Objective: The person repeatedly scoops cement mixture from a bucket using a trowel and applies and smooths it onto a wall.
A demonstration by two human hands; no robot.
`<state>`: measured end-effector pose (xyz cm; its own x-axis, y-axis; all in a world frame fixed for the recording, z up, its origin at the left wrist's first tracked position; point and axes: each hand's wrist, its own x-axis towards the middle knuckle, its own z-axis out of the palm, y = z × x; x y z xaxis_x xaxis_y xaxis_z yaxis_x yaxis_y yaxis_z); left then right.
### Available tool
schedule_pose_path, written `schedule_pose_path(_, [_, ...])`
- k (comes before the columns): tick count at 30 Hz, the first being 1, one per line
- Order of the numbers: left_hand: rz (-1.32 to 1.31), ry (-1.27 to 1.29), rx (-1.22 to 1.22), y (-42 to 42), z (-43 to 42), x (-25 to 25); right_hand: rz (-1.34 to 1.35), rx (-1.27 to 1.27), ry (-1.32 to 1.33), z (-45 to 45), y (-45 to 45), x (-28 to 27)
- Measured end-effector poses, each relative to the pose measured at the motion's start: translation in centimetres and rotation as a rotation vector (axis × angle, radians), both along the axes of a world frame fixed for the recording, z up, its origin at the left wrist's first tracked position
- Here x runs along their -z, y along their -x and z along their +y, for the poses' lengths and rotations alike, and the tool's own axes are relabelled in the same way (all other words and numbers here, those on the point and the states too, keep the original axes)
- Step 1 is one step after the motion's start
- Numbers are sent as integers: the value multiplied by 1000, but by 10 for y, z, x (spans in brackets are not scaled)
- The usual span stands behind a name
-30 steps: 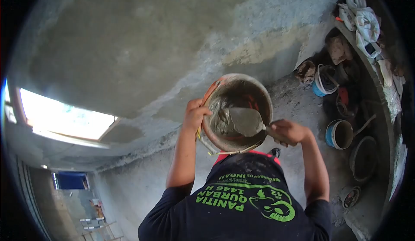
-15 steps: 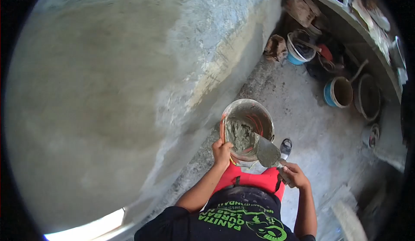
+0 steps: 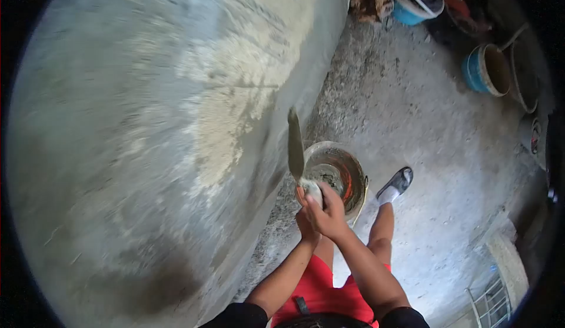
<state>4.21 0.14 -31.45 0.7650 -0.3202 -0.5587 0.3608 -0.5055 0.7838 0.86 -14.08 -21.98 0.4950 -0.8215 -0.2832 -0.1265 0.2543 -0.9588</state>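
My right hand [image 3: 328, 213] is closed round the handle of a trowel [image 3: 295, 145]. The trowel's grey, mortar-smeared blade points up beside the wall [image 3: 223, 122], seen nearly edge-on. Below it is a bucket [image 3: 358, 178] with orange streaks inside and some wet grey mortar [image 3: 328, 176] at its bottom. My left hand [image 3: 307, 227] is at the bucket's near left rim, gripping it; my right hand and wrist cover part of its fingers.
Rough, pale unplastered patches mark the wall on the left. At the upper right stand a blue-and-white bucket [image 3: 412, 13], a blue bucket [image 3: 477, 72] and a torn brown bag [image 3: 371, 0]. My sandalled foot [image 3: 400, 181] is on the concrete floor [image 3: 424, 240]. A metal rack [image 3: 491, 301] is lower right.
My right hand has carried the trowel from the bucket's right side up and left, across my left hand towards the wall. The bucket sits lower against the wall, and the view has shifted.
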Motion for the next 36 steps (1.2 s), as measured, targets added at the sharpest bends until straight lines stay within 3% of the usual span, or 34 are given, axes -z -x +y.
schedule_pose_path(1, [-30, -5, -89, 6, -25, -19, 6, 109, 13, 3, -26, 9])
schedule_pose_path(2, [-28, -22, -80, 14, 34, 41, 36, 132, -32, 5, -49, 15])
schedule_pose_path(4, [345, 150, -69, 37, 148, 138, 67, 157, -75, 13, -83, 17])
schedule_pose_path(6, [362, 0, -22, 30, 109, 32, 66, 147, 139, 36, -98, 4])
schedule_pose_path(7, [373, -147, 28, 6, 25, -7, 78, 158, 134, 43, -93, -2])
schedule_pose_path(8, [352, -97, -108, 12, 11, -20, -22, 165, 143, 49, -84, -12])
schedule_pose_path(11, [392, -52, -161, 19, 21, -16, -179, 146, 39, 57, -66, -6])
schedule_pose_path(12, [394, 119, -367, 25, -33, -58, -139, 134, -130, 48, -64, 5])
schedule_pose_path(13, [395, 112, -362, 23, -29, -58, -99, 117, -299, 38, -67, 16])
schedule_pose_path(17, [537, 11, -145, 13, 8, -34, -43, 148, -429, 5, -99, 51])
schedule_pose_path(20, [642, -75, 13, 10, 28, -22, 7, 248, 177, 24, -115, 47])
schedule_pose_path(21, [645, -79, 15, 11, 23, -23, 10, 250, 174, 36, -111, 35])
schedule_pose_path(23, [372, 35, -65, 18, 12, -25, -151, 180, 137, 52, -100, 8])
schedule_pose_path(27, [320, -45, -113, 13, 30, 2, -189, 163, 84, 37, -86, 0])
schedule_pose_path(31, [464, 7, -141, 12, 14, -26, 1, 266, 187, 12, -106, 13])
schedule_pose_path(33, [84, -51, 176, 10, 32, -3, -54, 146, 167, 41, -102, -4])
schedule_pose_path(34, [82, -48, 178, 11, 42, 10, -58, 27, 43, 61, -88, -19])
schedule_pose_path(36, [235, -78, 86, 12, 63, 25, -195, 44, 29, 82, -64, -25])
